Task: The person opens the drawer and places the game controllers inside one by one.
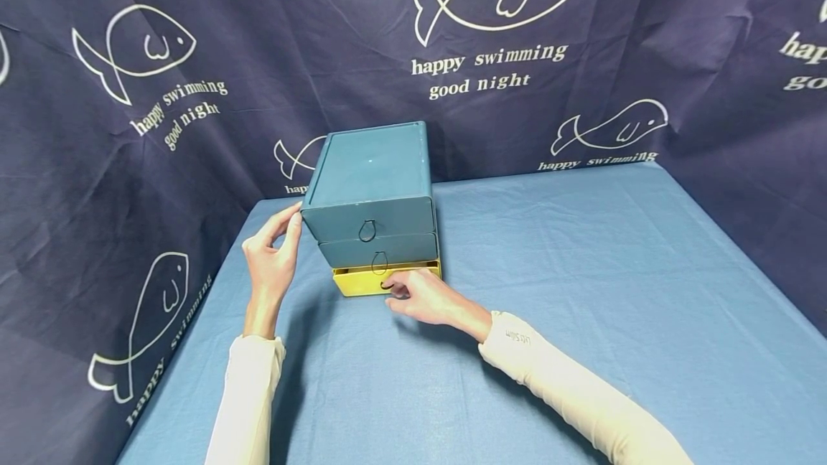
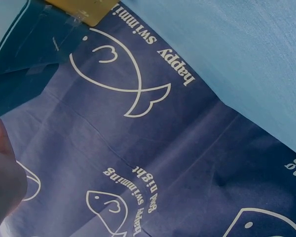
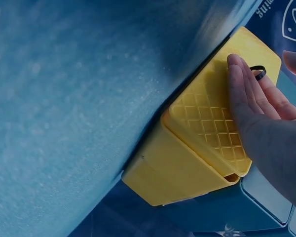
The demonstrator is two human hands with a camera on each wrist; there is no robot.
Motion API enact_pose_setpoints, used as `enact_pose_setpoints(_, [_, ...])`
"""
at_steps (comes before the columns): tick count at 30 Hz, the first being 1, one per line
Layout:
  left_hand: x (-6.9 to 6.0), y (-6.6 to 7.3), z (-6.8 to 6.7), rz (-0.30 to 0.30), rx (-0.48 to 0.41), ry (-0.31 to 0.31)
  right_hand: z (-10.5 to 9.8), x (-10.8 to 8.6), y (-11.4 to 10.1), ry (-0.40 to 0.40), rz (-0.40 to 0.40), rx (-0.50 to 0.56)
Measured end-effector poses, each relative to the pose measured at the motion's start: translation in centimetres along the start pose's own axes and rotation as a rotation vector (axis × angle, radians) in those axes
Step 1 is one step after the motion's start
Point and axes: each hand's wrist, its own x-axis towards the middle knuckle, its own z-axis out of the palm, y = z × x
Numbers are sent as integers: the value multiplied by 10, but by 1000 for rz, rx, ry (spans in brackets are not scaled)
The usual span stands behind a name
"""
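Note:
A small drawer cabinet [image 1: 371, 163] stands on the table, with two teal drawers above a yellow drawer [image 1: 358, 283]. The yellow drawer sits slightly out, showing a narrow gap along its top. My right hand [image 1: 423, 296] is at its front, a finger hooked through the black loop pull [image 3: 259, 72]. In the right wrist view, the other fingers lie near the yellow face. My left hand [image 1: 271, 260] touches the cabinet's upper left front corner with thumb and fingertips. Only part of that hand [image 2: 5, 173] appears in the left wrist view.
Similar loop pulls hang on the upper teal drawer [image 1: 400, 219] and the middle teal drawer [image 1: 413, 248]. A blue cloth [image 1: 581, 293] covers the table. Dark fabric [image 1: 362, 41] with white fish drawings hangs behind and at both sides, close to the cabinet's back.

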Motion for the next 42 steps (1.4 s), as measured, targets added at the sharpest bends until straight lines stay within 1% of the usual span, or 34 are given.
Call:
enact_pose_setpoints(7, [0,0,0,1,7,1,0,1,1,5,-2,-7])
enact_pose_setpoints(15, [1,0,0,3,8,-4,0,2,2,0,4,9])
enact_pose_setpoints(22, [1,-1,1,-1,8,-6,1,2,4,14,-9,-1])
enact_pose_setpoints(31, [0,0,2,-6,32,-1,0,4,5,24,-17,-3])
enact_pose_setpoints(42, [0,-4,1,-4,9,-3,-2,3,4,27,-2,5])
